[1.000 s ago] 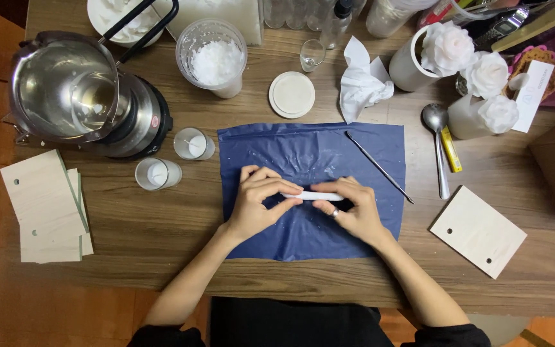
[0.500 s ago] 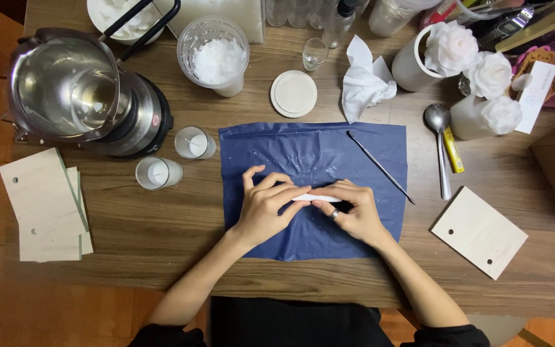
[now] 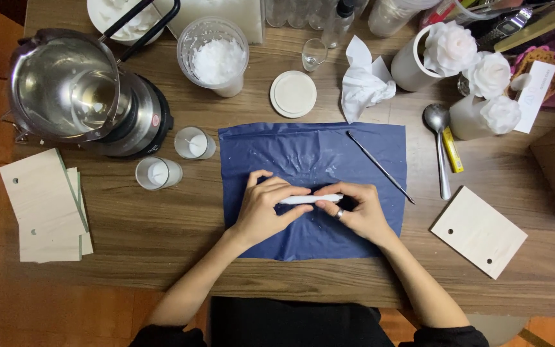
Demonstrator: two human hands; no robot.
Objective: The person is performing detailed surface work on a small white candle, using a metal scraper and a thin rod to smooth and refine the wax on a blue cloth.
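A thin white wax roll (image 3: pixel 309 199) lies sideways over the blue plastic sheet (image 3: pixel 367 144) in the middle of the wooden table. My left hand (image 3: pixel 261 209) pinches its left end with fingertips. My right hand (image 3: pixel 358 212), with a ring on one finger, grips its right end. Both hands rest low on the sheet, and part of the roll is hidden under my fingers. A thin metal pick (image 3: pixel 379 166) lies diagonally on the sheet to the upper right of my right hand.
A steel melting pot (image 3: pixel 75 96) stands at back left, with two small glass candles (image 3: pixel 194 142) (image 3: pixel 157 173) beside it. A cup of white wax flakes (image 3: pixel 215 58), a round lid (image 3: pixel 293 94), crumpled tissue (image 3: pixel 364 83), white wax flowers (image 3: pixel 476 71), a spoon (image 3: pixel 440 144) and wooden tags (image 3: pixel 480 231) (image 3: pixel 43 205) surround the sheet.
Both hands and the white roll have shifted slightly down the sheet, with small changes of the fingers along the roll. Everything else stays put.
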